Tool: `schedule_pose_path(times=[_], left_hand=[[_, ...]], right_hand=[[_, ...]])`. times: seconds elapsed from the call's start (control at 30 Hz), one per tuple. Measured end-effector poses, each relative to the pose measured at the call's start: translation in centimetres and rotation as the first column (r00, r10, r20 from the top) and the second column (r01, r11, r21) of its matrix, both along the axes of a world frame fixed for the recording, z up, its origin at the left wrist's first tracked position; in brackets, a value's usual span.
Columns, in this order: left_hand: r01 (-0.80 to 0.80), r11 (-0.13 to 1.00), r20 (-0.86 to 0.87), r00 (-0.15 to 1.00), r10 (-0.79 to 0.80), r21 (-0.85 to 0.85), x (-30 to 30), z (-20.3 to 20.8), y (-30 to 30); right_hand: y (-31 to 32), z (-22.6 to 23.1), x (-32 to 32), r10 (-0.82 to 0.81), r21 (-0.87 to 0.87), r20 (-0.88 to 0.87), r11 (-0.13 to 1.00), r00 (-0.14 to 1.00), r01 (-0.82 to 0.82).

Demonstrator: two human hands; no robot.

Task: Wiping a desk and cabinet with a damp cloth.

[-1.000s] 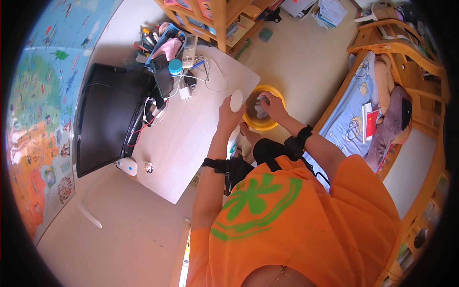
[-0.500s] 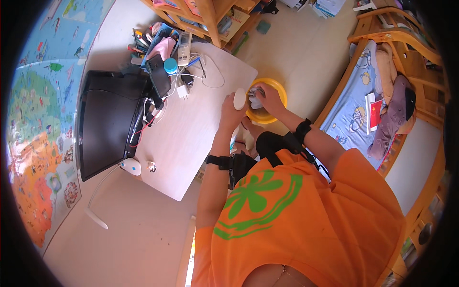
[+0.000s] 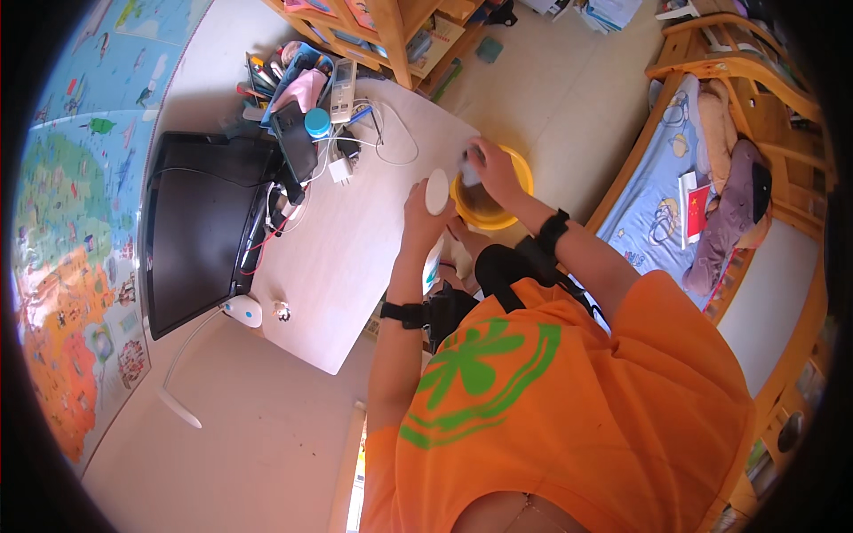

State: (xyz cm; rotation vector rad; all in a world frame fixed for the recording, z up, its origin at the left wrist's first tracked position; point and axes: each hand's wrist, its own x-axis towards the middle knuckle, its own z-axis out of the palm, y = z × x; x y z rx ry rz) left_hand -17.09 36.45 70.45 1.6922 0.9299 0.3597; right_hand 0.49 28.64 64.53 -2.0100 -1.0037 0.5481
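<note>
My left hand [image 3: 421,218] is wrapped round a white container with a round, flat white top [image 3: 436,190]. It is held over the desk's right edge, and its lower part is mostly hidden by the hand and arm. My right hand [image 3: 499,174] pinches a crumpled greyish-white cloth [image 3: 470,171], blurred by motion, above the yellow basin [image 3: 530,181]. The cloth hangs over the basin's left side, near the desk. What lies at the bottom of the basin is too dark to make out.
On the pale desk [image 3: 333,240] are a black monitor [image 3: 209,231], cables, a white charger [image 3: 340,170], a teal-lidded jar [image 3: 316,122] and a white desk lamp [image 3: 242,309]. A wooden bed [image 3: 653,191] stands to the right, a wooden shelf [image 3: 400,53] beyond the desk.
My right hand has moved up and left, drawing the cloth toward the basin's far left rim. My left hand has shifted slightly left with the white container.
</note>
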Motion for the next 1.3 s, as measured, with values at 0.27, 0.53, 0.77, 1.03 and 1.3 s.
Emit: schedule_pose_path(times=[0.27,0.53,0.77,1.03,1.3], left_hand=[[-0.116,0.993,-0.094,0.989,0.118,0.03,-8.1,1.5,-0.3],[-0.161,0.987,-0.198,0.967,0.161,0.013,-14.3,5.2,-1.0],[-0.265,0.964,-0.231,0.938,0.257,-0.002,-17.1,7.4,-2.3],[-0.358,0.933,-0.223,0.913,0.341,-0.038,-17.6,9.0,-3.1],[-0.438,0.898,-0.106,0.891,0.441,0.053,-17.3,9.2,-3.2]], right_hand=[[0.8,-3.5,-2.3,0.122,-0.034,0.441,0.992,0.889,-0.119],[5.6,-3.4,2.8,0.119,-0.121,0.368,0.989,0.922,-0.08],[1.8,-3.5,0.6,0.44,-0.194,0.33,0.898,0.835,-0.396],[3.7,-4.2,2.3,0.346,-0.154,0.505,0.938,0.791,-0.311],[6.0,-3.4,3.5,0.415,-0.206,0.483,0.91,0.771,-0.36]])
